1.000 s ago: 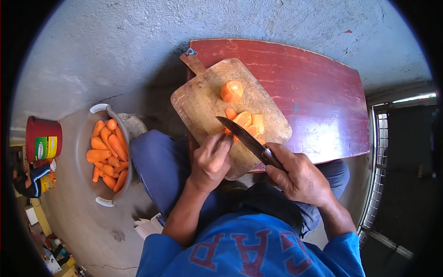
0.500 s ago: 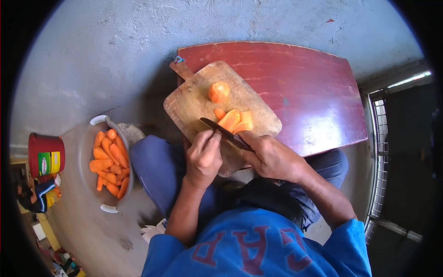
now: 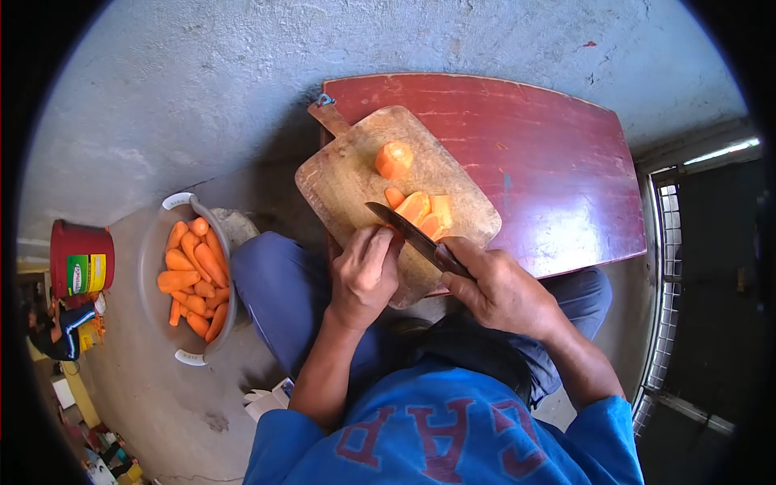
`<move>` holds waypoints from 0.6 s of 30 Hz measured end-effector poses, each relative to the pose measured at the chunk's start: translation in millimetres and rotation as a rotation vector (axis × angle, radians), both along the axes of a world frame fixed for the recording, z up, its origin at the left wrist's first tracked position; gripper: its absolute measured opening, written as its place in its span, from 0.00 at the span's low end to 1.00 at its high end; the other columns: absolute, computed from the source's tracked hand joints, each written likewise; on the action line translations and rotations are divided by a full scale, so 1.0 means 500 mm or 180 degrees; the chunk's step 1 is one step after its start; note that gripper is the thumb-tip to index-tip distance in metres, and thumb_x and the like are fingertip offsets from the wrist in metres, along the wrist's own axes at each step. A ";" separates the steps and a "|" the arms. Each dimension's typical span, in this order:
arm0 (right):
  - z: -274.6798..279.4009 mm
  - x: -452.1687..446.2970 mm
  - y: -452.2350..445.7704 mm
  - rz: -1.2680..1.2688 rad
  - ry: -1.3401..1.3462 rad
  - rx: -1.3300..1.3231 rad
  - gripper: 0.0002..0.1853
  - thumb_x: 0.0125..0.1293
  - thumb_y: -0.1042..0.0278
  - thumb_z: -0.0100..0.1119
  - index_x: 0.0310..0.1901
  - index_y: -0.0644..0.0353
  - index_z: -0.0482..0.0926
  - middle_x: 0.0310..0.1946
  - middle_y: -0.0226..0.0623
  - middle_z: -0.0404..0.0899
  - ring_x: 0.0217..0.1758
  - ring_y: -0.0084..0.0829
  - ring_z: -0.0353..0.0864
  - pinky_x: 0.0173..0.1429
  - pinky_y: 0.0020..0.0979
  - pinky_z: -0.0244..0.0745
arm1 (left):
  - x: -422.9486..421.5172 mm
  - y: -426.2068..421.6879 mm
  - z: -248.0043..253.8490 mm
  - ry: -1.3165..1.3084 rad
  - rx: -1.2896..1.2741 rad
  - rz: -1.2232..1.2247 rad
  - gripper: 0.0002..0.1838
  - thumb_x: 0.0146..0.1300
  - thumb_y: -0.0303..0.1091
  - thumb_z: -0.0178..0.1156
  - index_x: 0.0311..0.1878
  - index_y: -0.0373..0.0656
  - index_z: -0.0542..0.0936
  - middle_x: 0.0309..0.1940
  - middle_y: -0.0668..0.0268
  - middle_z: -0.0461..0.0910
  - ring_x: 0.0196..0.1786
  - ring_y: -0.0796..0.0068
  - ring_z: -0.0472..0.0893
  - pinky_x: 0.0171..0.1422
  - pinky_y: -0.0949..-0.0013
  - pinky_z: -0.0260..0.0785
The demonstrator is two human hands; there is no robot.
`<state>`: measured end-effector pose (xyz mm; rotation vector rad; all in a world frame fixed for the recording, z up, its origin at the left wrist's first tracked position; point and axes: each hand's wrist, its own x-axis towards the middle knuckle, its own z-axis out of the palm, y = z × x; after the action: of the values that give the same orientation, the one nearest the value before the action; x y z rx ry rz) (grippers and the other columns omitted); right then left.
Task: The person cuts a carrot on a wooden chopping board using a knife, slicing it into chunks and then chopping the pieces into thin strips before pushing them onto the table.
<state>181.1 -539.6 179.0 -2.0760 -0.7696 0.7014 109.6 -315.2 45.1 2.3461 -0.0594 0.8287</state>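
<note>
A dark-bladed knife (image 3: 412,234) is in my right hand (image 3: 501,291), its handle wrapped by the fingers and its blade slanting up to the left. My left hand (image 3: 364,275) has its fingers pressed together by the blade, on a bit of orange carrot mostly hidden under the fingertips. Both hands are at the near side of a worn wooden cutting board (image 3: 347,182). Beyond the blade lie several cut carrot pieces (image 3: 415,208). Farther up the board stands a thick carrot chunk (image 3: 394,160).
Under the board is a red table (image 3: 558,178) against a blue wall. On the floor at left, a grey tub (image 3: 150,279) holds several peeled carrots (image 3: 208,263). Farther left are a red bucket (image 3: 69,250) and another person (image 3: 61,331). A barred door frame stands at right.
The knife and my right hand shifted left and down toward my left fingers, then drew back slightly right. The whole view also shifted a little. The cut pieces look much the same.
</note>
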 end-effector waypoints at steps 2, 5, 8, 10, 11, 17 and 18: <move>-0.015 -0.003 -0.004 0.0009 0.0006 0.0047 0.17 0.82 0.71 0.69 0.63 0.71 0.78 0.39 0.70 0.87 0.51 0.73 0.90 0.51 0.60 0.83 | 0.004 0.003 0.008 -0.0113 -0.0049 -0.0072 0.15 0.67 0.16 0.78 0.54 0.39 0.89 0.46 0.55 0.91 0.46 0.47 0.92 0.56 0.47 0.83; -0.005 -0.008 -0.011 -0.0085 0.0022 0.0053 0.17 0.82 0.71 0.70 0.63 0.70 0.78 0.38 0.70 0.86 0.50 0.74 0.90 0.50 0.60 0.82 | 0.005 0.004 0.013 -0.0177 -0.0030 -0.0134 0.15 0.67 0.14 0.78 0.53 0.38 0.88 0.45 0.53 0.91 0.44 0.45 0.93 0.48 0.50 0.87; 0.026 -0.005 -0.015 -0.0179 0.0189 0.0086 0.17 0.83 0.71 0.70 0.64 0.69 0.78 0.38 0.69 0.86 0.50 0.74 0.90 0.49 0.60 0.81 | 0.001 0.007 0.009 -0.0104 -0.0008 -0.0129 0.15 0.67 0.15 0.79 0.54 0.37 0.88 0.45 0.53 0.91 0.43 0.45 0.93 0.48 0.50 0.87; 0.031 -0.005 -0.014 -0.0198 0.0271 0.0056 0.16 0.83 0.71 0.69 0.64 0.69 0.79 0.38 0.69 0.86 0.50 0.74 0.89 0.49 0.59 0.81 | 0.000 0.007 0.007 -0.0074 0.0006 -0.0113 0.16 0.67 0.16 0.79 0.55 0.37 0.88 0.45 0.52 0.91 0.44 0.45 0.93 0.48 0.50 0.87; 0.030 -0.005 -0.013 -0.0192 0.0269 0.0006 0.16 0.83 0.72 0.69 0.65 0.69 0.79 0.38 0.69 0.86 0.50 0.74 0.89 0.50 0.58 0.81 | 0.001 0.006 0.006 -0.0085 0.0019 -0.0104 0.16 0.66 0.17 0.80 0.55 0.37 0.88 0.45 0.52 0.91 0.44 0.44 0.93 0.48 0.50 0.87; 0.019 -0.006 -0.020 -0.0245 0.0297 0.0091 0.15 0.84 0.71 0.69 0.64 0.68 0.81 0.42 0.68 0.87 0.52 0.72 0.90 0.52 0.56 0.82 | 0.010 -0.004 0.012 0.0139 -0.0077 -0.0127 0.19 0.66 0.21 0.82 0.56 0.38 0.85 0.44 0.51 0.91 0.43 0.43 0.92 0.48 0.47 0.84; 0.015 -0.006 -0.021 -0.0221 0.0285 0.0116 0.14 0.84 0.72 0.69 0.64 0.68 0.81 0.42 0.68 0.87 0.53 0.71 0.91 0.53 0.55 0.83 | 0.013 -0.005 0.005 0.0129 -0.0118 -0.0132 0.19 0.65 0.21 0.82 0.56 0.38 0.85 0.44 0.52 0.91 0.43 0.42 0.91 0.48 0.46 0.84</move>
<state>178.2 -550.0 186.6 -2.0143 -0.6524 0.7315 116.3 -317.7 47.6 2.3184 -0.0746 0.7557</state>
